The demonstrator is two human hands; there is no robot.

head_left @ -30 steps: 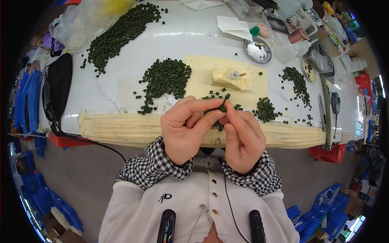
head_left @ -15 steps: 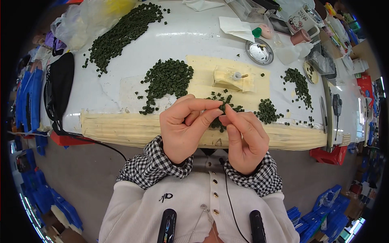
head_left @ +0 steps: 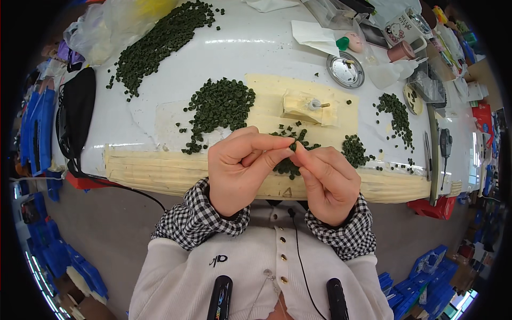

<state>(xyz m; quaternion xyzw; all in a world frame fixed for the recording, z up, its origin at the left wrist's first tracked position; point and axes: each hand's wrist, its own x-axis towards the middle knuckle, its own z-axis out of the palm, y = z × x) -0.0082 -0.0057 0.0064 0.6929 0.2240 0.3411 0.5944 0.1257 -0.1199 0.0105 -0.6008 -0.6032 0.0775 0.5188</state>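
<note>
Between the thumb and index finger of my left hand [head_left: 234, 169] is a small dark green moulded piece [head_left: 293, 146], mostly hidden by the fingertips. My right hand [head_left: 333, 184] is closed up against it, its index fingertip pressed to the piece and its thumb bent lower down. Just beyond my fingers lies a small cluster of like green pieces [head_left: 288, 167], partly covered by the hands. Behind them stands a block wrapped in cream tape [head_left: 300, 108], with a pale fitting and a short brass-coloured pin [head_left: 324, 105] sticking out to the right.
Larger heaps of green pieces lie left of centre [head_left: 221, 106] and far left [head_left: 154, 50]; smaller heaps lie right [head_left: 354, 151] and far right [head_left: 396, 114]. Cream tape [head_left: 160, 170] covers the table's front edge. A round metal dish [head_left: 346, 71], tweezers [head_left: 428, 154] and a cup [head_left: 401, 28] stand rightward.
My right hand has shifted slightly to the right and down, and its index finger now meets the piece from the right. My left hand keeps its pinch, nearly in place.
</note>
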